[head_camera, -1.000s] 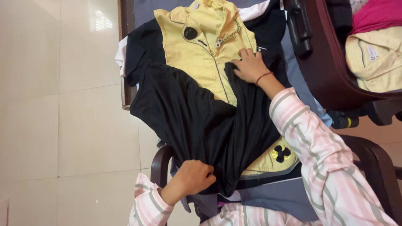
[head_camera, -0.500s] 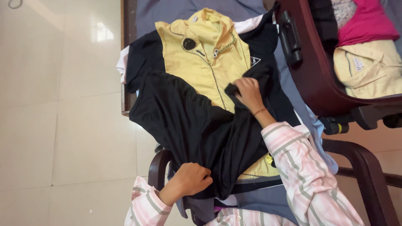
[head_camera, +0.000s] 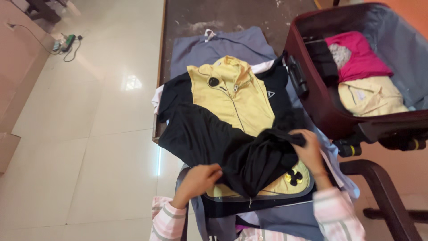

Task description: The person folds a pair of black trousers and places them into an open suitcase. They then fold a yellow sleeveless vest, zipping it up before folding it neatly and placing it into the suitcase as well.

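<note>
While I look down from the head view, my left hand (head_camera: 199,179) grips the near edge of a black garment (head_camera: 214,140), fingers curled into the cloth. My right hand (head_camera: 309,151) clutches a bunched fold of the same garment at its right side. The garment lies across a yellow shirt (head_camera: 232,100), covering its lower left part. Both rest on a pile of clothes on the desk (head_camera: 187,22), above a grey cloth (head_camera: 223,44). Just to the right stands an open maroon suitcase (head_camera: 312,89) holding a pink garment (head_camera: 356,56) and a cream one (head_camera: 370,98).
</note>
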